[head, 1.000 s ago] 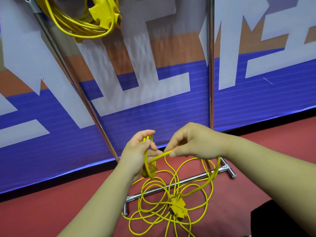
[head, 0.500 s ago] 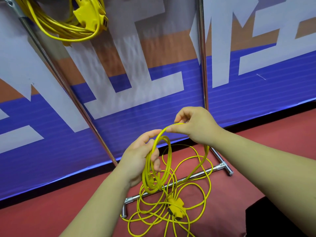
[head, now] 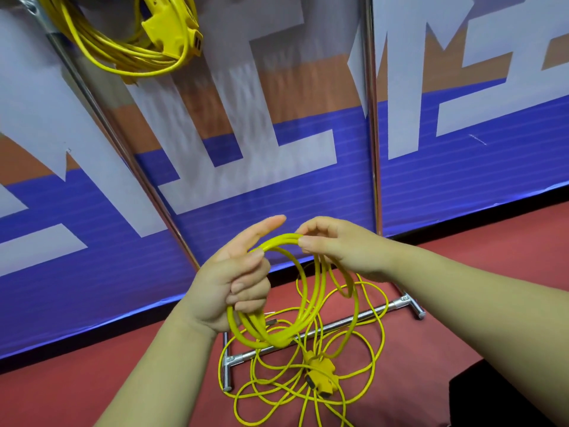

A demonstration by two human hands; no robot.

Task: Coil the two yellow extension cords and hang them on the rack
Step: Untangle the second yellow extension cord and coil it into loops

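Obs.: one yellow cord hangs coiled at the top of the rack, upper left, its socket block dangling among the loops; the second cord is part-gathered, a few loops held up in front of the person, the rest of it sprawled on the red floor below; left hand has its lower fingers curled round the bundle with the index finger pointing straight out and clear of it; right hand pinches the crown of the newest loop between thumb and fingertips, just beside the left. Risks, as judged from here: the slack lies criss-crossed over the rack's base bar and around the second socket block, so drawing in more length may drag a strand against the bar or its end foot and snag; overlapping rings on the floor may tighten into a knot if pulled fast; the block is the heaviest part and could swing or catch as it lifts; only part of the left hand closes on the bundle, so a loop may slide off while the next is laid in; loops look uneven in size, so twist may build and the coil may hang lopsided.
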